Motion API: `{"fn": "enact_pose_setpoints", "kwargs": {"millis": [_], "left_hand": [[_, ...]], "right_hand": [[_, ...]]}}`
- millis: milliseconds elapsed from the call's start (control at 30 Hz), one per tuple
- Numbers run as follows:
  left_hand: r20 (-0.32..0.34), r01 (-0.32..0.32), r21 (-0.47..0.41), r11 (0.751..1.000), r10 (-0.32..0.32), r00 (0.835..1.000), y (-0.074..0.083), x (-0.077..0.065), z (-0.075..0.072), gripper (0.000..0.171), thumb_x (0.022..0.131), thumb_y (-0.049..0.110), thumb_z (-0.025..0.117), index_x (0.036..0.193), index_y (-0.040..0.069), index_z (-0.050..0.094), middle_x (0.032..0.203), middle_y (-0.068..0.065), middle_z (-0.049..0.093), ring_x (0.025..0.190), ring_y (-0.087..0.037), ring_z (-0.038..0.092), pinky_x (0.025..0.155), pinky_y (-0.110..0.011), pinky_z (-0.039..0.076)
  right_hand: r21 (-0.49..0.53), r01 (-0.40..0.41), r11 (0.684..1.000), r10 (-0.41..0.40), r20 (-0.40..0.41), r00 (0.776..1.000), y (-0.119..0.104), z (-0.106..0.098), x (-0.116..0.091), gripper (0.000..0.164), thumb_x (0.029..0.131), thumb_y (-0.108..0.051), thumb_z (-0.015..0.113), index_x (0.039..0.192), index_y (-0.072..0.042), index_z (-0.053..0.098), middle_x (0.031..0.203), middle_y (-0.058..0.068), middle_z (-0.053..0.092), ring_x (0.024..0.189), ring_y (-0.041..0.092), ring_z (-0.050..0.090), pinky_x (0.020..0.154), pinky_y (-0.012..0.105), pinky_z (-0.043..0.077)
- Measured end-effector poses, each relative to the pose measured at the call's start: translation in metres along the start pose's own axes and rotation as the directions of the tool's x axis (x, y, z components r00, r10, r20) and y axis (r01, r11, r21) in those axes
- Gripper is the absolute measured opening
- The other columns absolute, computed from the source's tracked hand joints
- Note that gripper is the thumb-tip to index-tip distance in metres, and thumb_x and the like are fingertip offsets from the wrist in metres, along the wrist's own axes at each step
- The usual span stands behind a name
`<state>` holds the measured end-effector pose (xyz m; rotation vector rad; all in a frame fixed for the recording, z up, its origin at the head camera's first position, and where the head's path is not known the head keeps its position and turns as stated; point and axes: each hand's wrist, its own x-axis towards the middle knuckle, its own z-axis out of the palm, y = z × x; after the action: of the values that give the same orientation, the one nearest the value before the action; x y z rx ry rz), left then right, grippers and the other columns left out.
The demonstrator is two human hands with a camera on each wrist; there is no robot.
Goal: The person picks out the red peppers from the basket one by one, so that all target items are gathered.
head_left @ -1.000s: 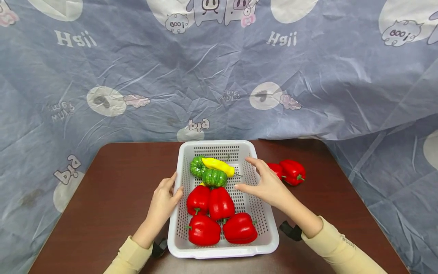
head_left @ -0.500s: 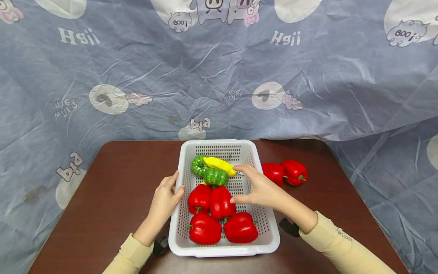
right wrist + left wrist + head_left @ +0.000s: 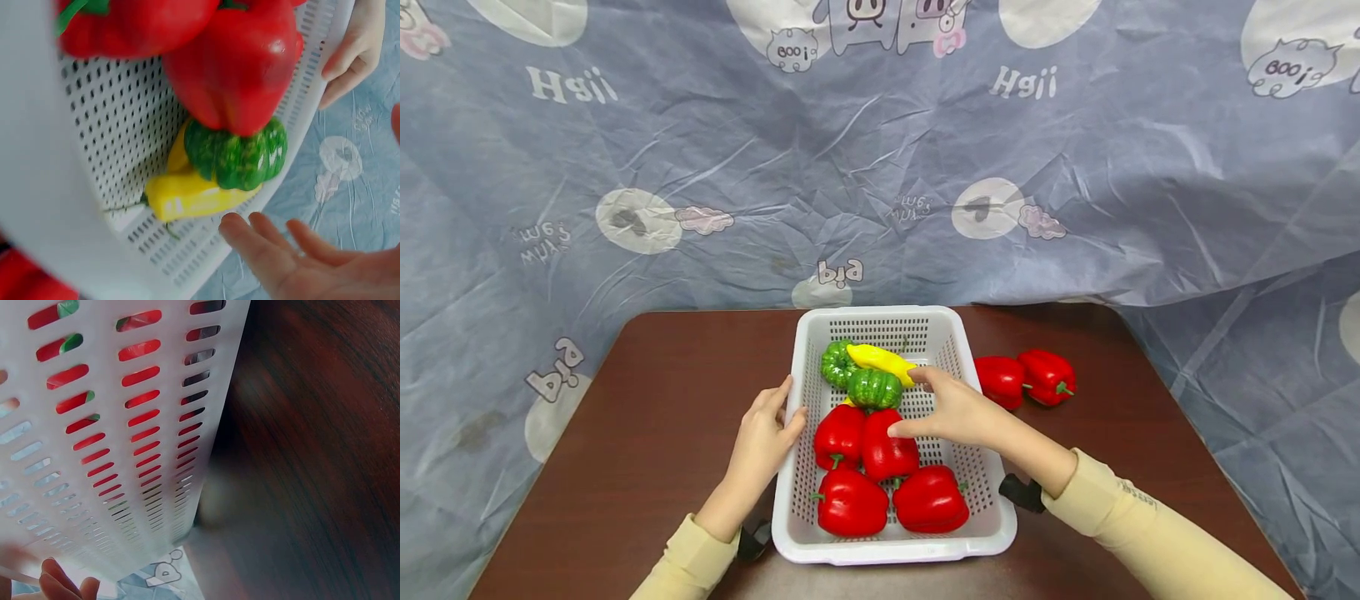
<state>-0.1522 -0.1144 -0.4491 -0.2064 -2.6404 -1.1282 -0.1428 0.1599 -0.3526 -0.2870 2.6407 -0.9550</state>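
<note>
A white perforated basket (image 3: 895,552) contains several red bell peppers (image 3: 852,502), two small green pumpkins (image 3: 875,389) and a yellow pepper (image 3: 880,362); more yellow shows under the front pumpkin. My left hand (image 3: 758,442) holds the basket's left rim, thumb over the edge and fingers along the outside. Over the right half of the basket, my right hand (image 3: 958,410) hovers with thumb and fingers spread apart. In the right wrist view its fingertips (image 3: 232,224) are close to the yellow pepper (image 3: 187,197), with nothing held.
Two more red bell peppers (image 3: 1047,377) lie on the dark brown table (image 3: 700,367), right of the basket. Behind the table hangs a grey-blue printed cloth (image 3: 880,167). Black straps with small devices (image 3: 1021,493) are on both wrists.
My right hand has moved left and slightly down, from the basket's right rim to above the red and yellow peppers. My left hand stays at the rim.
</note>
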Motion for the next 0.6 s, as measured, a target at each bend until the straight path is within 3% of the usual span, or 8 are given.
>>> {"fn": "enact_pose_setpoints", "kwargs": {"millis": [300, 600], "left_hand": [[-0.008, -0.012, -0.004, 1.0, 0.012, 1.0, 0.0, 0.0, 0.0, 0.055, 0.087, 0.013, 0.069, 0.138, -0.001, 0.055, 0.111, -0.016, 0.064, 0.072, -0.015, 0.055, 0.061, -0.026, 0.047], [-0.005, -0.016, -0.007, 1.0, 0.016, 1.0, 0.0, 0.0, 0.0, 0.055, 0.087, 0.013, 0.069, 0.138, -0.001, 0.055, 0.112, -0.017, 0.064, 0.07, -0.014, 0.054, 0.059, -0.025, 0.046]], "right_hand": [[0.045, -0.148, 0.988, 0.15, -0.044, 0.988, -0.005, 0.026, 0.013, 0.085, 0.075, -0.043, 0.081, 0.135, 0.008, 0.049, 0.13, 0.022, 0.059, 0.115, 0.031, 0.058, 0.095, 0.048, 0.051], [0.073, -0.267, 0.961, 0.266, 0.029, 0.964, 0.001, 0.042, 0.022, 0.074, 0.075, -0.042, 0.081, 0.119, 0.01, 0.053, 0.109, 0.019, 0.063, 0.095, 0.026, 0.06, 0.081, 0.04, 0.054]]}}
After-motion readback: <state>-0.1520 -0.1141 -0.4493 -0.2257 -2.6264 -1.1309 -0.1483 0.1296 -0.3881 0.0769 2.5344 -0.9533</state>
